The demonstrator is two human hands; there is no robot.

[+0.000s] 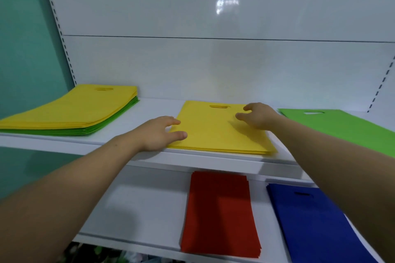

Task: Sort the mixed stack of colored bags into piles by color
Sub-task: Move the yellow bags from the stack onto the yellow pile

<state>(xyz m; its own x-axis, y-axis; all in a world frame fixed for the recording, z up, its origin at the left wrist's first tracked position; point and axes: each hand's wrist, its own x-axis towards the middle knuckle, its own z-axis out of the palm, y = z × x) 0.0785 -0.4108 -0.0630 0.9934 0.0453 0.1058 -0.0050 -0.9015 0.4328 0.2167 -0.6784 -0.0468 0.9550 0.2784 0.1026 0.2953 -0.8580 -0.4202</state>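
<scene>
Yellow bags lie flat in a sorted yellow pile (220, 134) at the middle of the upper shelf (149, 111), handle cutouts toward the back wall. Both hands frame it, probably to square the top bag. The left hand (158, 133) is spread, fingers straight, resting against the pile's left edge and gripping nothing. The right hand (259, 116) sits over the far right corner, fingers loosely bent and pinching nothing; I cannot tell whether it touches the bag. The mixed stack (70, 111), yellow over green, lies at the shelf's left end. A green pile (342, 128) lies at the right, and a red pile (220, 211) and blue pile (316, 224) on the lower shelf (139, 209), each colour apart.
</scene>
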